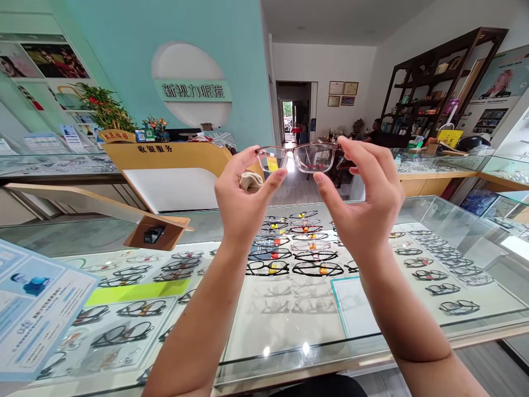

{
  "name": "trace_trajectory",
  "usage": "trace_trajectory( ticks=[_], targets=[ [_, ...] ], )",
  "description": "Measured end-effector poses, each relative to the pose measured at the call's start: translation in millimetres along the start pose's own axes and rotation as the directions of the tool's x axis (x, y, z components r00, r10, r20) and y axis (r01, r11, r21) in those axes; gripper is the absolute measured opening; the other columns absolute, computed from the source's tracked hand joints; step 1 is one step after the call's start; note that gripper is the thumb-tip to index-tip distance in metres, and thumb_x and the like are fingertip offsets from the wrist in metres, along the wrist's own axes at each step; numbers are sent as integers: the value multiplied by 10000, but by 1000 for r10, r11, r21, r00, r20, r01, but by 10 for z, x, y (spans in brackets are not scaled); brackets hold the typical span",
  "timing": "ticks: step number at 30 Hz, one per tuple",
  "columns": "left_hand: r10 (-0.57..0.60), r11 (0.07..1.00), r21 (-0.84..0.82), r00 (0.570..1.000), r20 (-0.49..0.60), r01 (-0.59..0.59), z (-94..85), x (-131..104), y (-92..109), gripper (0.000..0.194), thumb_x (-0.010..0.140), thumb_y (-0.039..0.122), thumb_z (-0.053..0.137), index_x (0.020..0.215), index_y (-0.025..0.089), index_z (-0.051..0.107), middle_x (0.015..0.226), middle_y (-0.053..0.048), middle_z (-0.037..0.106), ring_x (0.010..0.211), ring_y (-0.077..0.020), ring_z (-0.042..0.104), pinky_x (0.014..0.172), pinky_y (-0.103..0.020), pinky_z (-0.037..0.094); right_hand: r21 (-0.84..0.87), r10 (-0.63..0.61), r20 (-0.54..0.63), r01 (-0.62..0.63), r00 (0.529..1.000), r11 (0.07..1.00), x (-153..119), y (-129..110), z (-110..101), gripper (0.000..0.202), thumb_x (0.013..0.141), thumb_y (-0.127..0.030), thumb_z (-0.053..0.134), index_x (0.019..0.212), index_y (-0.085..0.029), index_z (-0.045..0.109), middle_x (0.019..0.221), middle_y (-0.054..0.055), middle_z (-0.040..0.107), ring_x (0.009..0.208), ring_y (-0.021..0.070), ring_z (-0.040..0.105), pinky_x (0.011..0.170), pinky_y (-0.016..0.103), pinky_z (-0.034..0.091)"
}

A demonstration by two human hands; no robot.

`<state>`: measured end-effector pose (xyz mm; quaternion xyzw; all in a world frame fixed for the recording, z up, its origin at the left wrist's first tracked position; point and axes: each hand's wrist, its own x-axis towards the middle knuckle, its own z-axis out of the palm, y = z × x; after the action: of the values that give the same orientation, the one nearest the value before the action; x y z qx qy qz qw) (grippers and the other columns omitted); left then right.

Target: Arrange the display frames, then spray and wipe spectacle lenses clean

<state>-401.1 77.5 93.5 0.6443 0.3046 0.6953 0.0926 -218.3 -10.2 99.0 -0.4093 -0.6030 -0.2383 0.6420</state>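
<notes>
Pair of glasses (314, 159): held up in front of the wearer, above the glass display case (264, 336) and clear of its top. Lenses face the viewer; the thin dark upper rim runs nearly level. Red print on the right-hand lens; a yellow patch shows in the left-hand one.

Left hand (237, 204): thumb and forefinger close on the left end of the glasses, forefinger at the upper outer corner, thumb tip by the lower rim toward the nose bridge. A pale, crumpled cloth (250, 182) sits in the same hand, tucked between palm and curled fingers.

Right hand (372, 193): forefinger tip at the upper right corner, thumb tip at the lower rim, gap between them about the lens's height; grip is on the glasses only. Remaining fingers bent, off the frame.

Display case: rows of eyeglasses (316, 256), several with yellow tags. A teal-edged card (347, 309) lies partly behind the right forearm. At far left, a blue-and-white leaflet (45, 309); near it, a tilted wooden stand (159, 231), use unclear.

Background: wooden-fronted desk (177, 182) with a leafy plant (103, 113) at its left end; dark shelf unit (430, 88) at right; a seated person (374, 135) near it, small and indistinct.
</notes>
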Motion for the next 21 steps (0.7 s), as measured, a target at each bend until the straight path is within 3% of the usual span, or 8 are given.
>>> trace_trajectory(
  ticks=[3, 7, 11, 16, 21],
  targets=[
    [35, 999, 27, 997, -65, -33, 23, -21, -33, 665, 878, 715, 888, 1424, 372, 725, 1350, -99, 808, 1074, -282, 743, 703, -438, 587, 15, 18, 26, -18, 999, 1000, -3, 12, -12, 515, 1044, -360, 721, 1557, -403, 684, 1515, 103, 713, 1442, 377, 661, 1077, 615, 663],
    [139, 989, 71, 977, -162, -129, 31, -31, -36, 713, 961, 811, 729, 1451, 293, 690, 1329, -104, 789, 1313, -339, 703, 750, -483, 556, 111, 71, 96, -82, 993, 990, -5, 47, -21, 511, 1073, -348, 668, 1579, -415, 677, 1542, 77, 727, 1427, 344, 696, 1048, 577, 674],
    [183, 978, 130, 966, -182, -161, 24, -25, -24, 771, 997, 880, 594, 1435, 250, 671, 1313, -94, 783, 1349, -362, 692, 731, -488, 505, 177, 122, 104, -139, 987, 974, -7, 86, 1, 475, 1085, -367, 644, 1554, -400, 715, 1497, 73, 769, 1376, 326, 735, 1033, 570, 681],
    [241, 963, 176, 949, -203, -206, 22, -65, -48, 805, 969, 899, 623, 1444, 252, 680, 1394, -120, 736, 1284, -361, 691, 744, -514, 530, 275, 168, 64, -179, 984, 945, 13, 245, 72, 416, 1106, -458, 625, 1476, -351, 781, 1390, 89, 815, 1232, 292, 797, 987, 520, 693],
    [185, 979, 117, 969, -166, -167, 29, -145, -37, 832, 862, 774, 868, 1519, 314, 648, 1425, -152, 686, 1267, -373, 672, 754, -465, 558, 362, 261, 63, -266, 963, 894, 59, 435, 159, 402, 1101, -554, 624, 1313, -300, 853, 1241, 87, 852, 1099, 257, 818, 901, 455, 700]
  ],
)
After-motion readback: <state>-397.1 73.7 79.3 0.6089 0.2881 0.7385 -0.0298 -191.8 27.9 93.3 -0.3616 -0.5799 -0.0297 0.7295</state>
